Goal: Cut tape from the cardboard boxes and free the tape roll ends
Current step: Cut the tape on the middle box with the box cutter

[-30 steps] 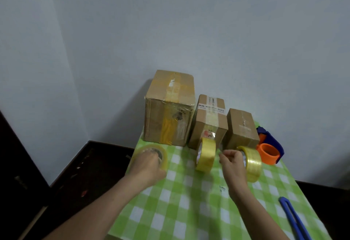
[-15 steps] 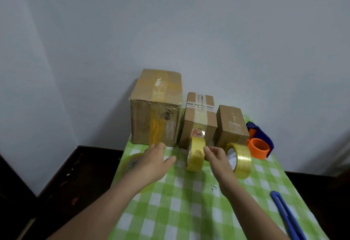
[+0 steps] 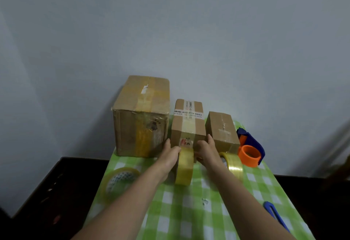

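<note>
Three taped cardboard boxes stand in a row against the wall: a large box [image 3: 141, 126], a middle box [image 3: 187, 124] with a printed label, and a small box [image 3: 221, 131]. A yellow tape roll [image 3: 184, 169] stands on edge right in front of the middle box. My left hand [image 3: 168, 156] lies against that box's left lower side, my right hand [image 3: 207, 150] against its right side, fingers reaching into the gaps between the boxes. A second roll [image 3: 233, 165] stands behind my right wrist. A third roll [image 3: 119, 181] lies flat at the table's left edge.
The green checked tablecloth [image 3: 189, 211] covers a narrow table with dark floor on both sides. A blue and orange tape dispenser [image 3: 250, 152] sits right of the small box. A blue cutter [image 3: 274, 213] lies near the right front edge.
My left hand has let go of the flat roll at the left and moved right. Both hands have reached forward past the upright rolls to the sides of the middle box.
</note>
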